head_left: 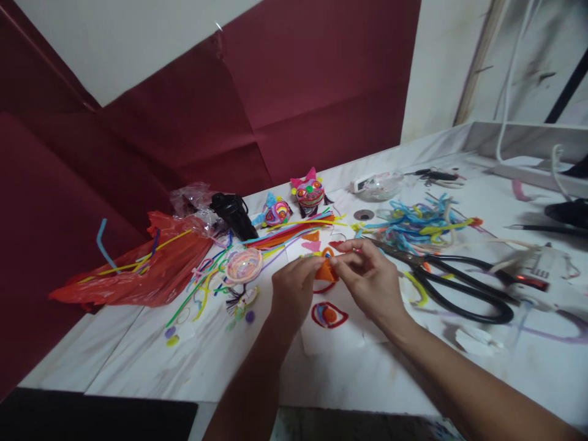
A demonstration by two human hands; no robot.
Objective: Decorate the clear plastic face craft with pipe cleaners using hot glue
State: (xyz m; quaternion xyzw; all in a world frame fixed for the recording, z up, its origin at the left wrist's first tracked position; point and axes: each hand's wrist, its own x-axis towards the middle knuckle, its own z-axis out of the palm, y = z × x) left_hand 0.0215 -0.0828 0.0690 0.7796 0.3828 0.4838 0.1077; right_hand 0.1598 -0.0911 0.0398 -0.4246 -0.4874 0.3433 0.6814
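Note:
My left hand (294, 291) and my right hand (372, 285) meet over white paper (316, 343). Between their pinched fingertips is an orange piece (326, 271), its far part curving up in a loop. A red curved outline shows just beneath it, partly covered by my hands. Nearer to me on the paper lies a red eye-shaped outline (329, 315) with an orange round centre. Pink and orange pieces (311, 245) lie beyond my fingers, and a small red piece (337, 245) is close to my right fingertips.
Black-handled scissors (459, 282) lie right of my right hand, near tangled blue and yellow stems (418, 220). Leftward are a clear bowl (244, 265), a red plastic bag (151, 269) and a black tool (234, 215). Two colourful figures (309, 193) stand behind.

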